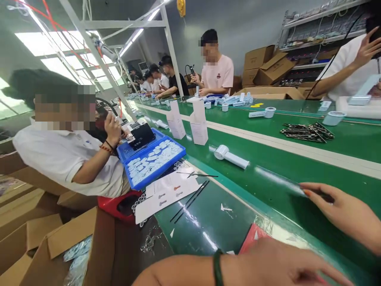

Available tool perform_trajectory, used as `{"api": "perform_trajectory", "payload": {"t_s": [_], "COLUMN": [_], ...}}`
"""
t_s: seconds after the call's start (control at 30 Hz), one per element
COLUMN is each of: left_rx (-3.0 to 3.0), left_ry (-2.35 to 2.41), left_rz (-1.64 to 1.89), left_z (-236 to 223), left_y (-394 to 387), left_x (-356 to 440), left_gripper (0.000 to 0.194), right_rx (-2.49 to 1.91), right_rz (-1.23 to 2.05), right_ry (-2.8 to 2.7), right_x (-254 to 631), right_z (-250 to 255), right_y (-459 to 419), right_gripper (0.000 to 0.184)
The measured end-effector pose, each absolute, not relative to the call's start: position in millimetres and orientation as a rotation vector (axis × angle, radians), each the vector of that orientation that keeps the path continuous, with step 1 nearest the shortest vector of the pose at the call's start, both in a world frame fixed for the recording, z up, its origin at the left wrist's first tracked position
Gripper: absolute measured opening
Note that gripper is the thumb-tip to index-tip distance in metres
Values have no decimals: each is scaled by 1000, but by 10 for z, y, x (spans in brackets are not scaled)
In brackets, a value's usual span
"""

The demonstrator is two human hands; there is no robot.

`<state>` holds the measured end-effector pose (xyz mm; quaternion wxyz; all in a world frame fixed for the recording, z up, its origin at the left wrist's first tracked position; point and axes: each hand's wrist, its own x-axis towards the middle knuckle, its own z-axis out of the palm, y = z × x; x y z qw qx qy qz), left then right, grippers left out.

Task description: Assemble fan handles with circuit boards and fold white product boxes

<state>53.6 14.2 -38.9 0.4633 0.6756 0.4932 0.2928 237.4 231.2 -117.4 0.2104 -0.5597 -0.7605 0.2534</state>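
Note:
My right hand [345, 214] reaches in from the right over the green conveyor belt [268, 182]. Its thumb and forefinger are pinched on a long, thin clear plastic strip [279, 180] with a dark end, blurred by motion. My left hand [268, 266], with a dark green bracelet at the wrist, lies at the bottom edge with fingers stretched flat towards the right. It rests beside a red sheet [251, 238] on the bench and holds nothing that I can see.
A white handled device [231, 156] lies on the belt, with white boxes [199, 125] behind. A blue tray of white parts [153, 161], paper sheets [166, 192] and thin black rods [190, 200] lie left. Black strips [308, 132] are piled far right. A seated co-worker [68, 159] and cardboard boxes [44, 242] fill the left.

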Motion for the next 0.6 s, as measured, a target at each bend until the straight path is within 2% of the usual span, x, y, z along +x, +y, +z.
{"api": "perform_trajectory", "payload": {"t_s": [0.17,0.27,0.33,0.47,0.6], "left_rx": [1697,1332,1019,815,832], "left_ry": [2073,2715,2851,2827,2923], "left_rz": [1045,903,820,826,829], "left_z": [-263,-370,-513,-799,-854], "left_y": [-566,-1211,-1561,-1835,-1791], "left_x": [-953,-1905,-2323,-2531,-2340], "left_gripper": [25,29,40,54,61], "right_rx": [-1320,-1185,-1073,-861,-782], "right_rz": [874,850,773,472,387], "right_ry": [-2181,-2241,-2319,-2534,-2621], "right_x": [2353,2132,1811,863,71], "right_z": [-1291,-1248,-1135,-886,-895], "right_y": [1540,1321,1271,1259,1209], "right_gripper": [21,22,27,42,45]}}
